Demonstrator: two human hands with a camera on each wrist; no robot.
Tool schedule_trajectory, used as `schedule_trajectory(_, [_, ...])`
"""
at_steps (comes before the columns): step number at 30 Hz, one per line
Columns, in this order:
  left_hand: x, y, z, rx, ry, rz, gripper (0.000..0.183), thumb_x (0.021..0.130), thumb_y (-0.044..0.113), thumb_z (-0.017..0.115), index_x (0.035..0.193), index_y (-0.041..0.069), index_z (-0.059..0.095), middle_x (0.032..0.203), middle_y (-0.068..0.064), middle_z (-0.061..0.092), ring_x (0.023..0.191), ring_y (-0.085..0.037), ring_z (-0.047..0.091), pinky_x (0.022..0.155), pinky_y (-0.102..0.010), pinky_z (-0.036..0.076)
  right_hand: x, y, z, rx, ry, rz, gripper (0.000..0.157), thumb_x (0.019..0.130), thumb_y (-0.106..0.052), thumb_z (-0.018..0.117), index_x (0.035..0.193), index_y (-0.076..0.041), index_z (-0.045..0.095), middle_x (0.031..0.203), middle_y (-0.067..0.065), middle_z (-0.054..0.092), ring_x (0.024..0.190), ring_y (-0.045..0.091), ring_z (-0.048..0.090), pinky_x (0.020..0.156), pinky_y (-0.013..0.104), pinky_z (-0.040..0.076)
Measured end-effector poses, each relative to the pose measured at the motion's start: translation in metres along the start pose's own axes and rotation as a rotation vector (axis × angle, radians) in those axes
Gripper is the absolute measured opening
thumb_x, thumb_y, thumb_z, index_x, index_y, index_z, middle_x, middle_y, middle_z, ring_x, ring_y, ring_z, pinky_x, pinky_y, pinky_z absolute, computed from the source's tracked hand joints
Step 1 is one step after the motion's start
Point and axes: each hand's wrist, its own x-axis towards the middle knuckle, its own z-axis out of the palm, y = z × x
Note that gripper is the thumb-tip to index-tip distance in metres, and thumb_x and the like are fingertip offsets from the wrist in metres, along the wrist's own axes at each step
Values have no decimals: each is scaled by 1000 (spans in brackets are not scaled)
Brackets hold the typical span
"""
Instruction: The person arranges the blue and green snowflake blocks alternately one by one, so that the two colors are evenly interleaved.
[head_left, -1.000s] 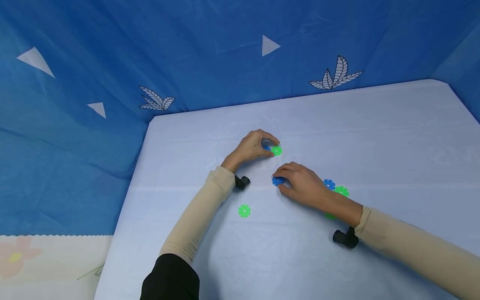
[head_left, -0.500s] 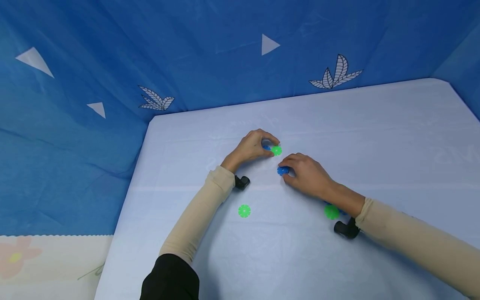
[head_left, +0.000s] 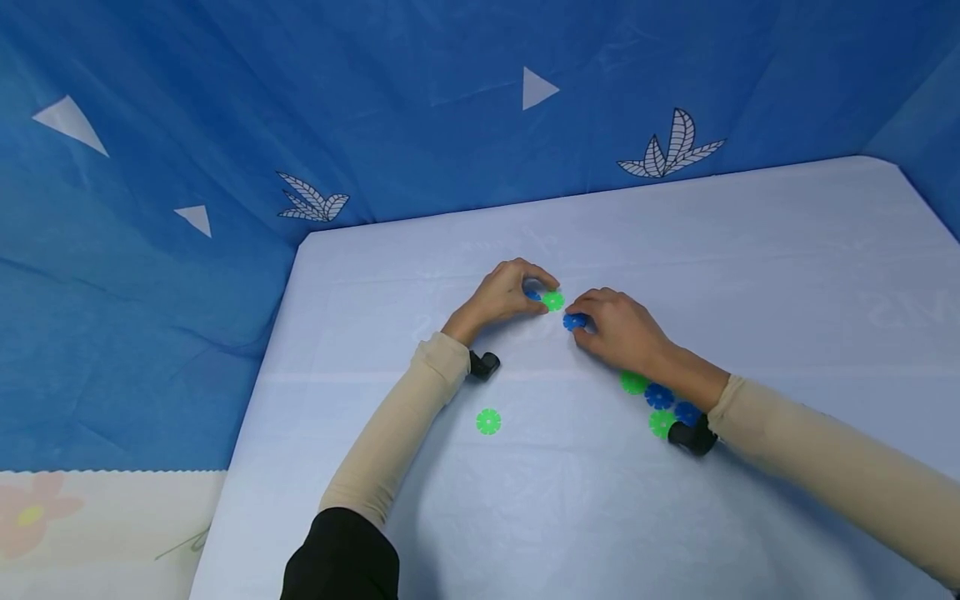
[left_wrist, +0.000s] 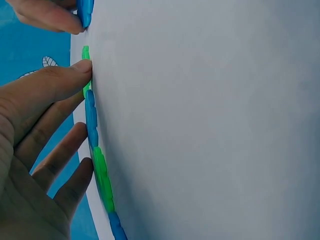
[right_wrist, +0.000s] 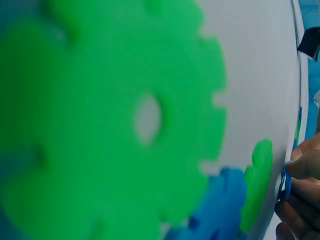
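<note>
My left hand (head_left: 504, 290) pinches a green notched plastic disc (head_left: 552, 301) between thumb and forefinger. In the left wrist view, a blue disc (left_wrist: 91, 114), a green disc (left_wrist: 103, 177) and another blue disc (left_wrist: 116, 226) run in line from it, seen edge-on along the fingertips. My right hand (head_left: 621, 332) pinches a blue notched disc (head_left: 574, 322) at its edges. That disc is close to the green one, and a small gap shows between them in the left wrist view (left_wrist: 85, 12). In the head view the left hand hides most of the row.
Below my right wrist lie a green disc (head_left: 633, 382), blue discs (head_left: 659, 396) and another green disc (head_left: 662, 423). A lone green disc (head_left: 488, 422) lies nearer the front. Black wrist devices (head_left: 484, 365) jut under both forearms. A blue curtain (head_left: 450, 108) borders the white table (head_left: 420, 275).
My right hand has carried the blue disc away from me and slightly right, up close to the green disc. More loose discs show under its wrist. The left hand has stayed still.
</note>
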Motion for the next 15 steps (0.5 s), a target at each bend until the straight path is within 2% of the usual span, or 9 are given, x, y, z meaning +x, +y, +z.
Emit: schedule_trajectory(15, [0,-2,0,-18,-2,11,33,79,12,83,112,15,76,111,3,69,114,-14,55,98,-31,43,15,5,-4,-32,6,8,30,87,-8,70,113,6,70,114,21,66,105,35,60,90,48,50])
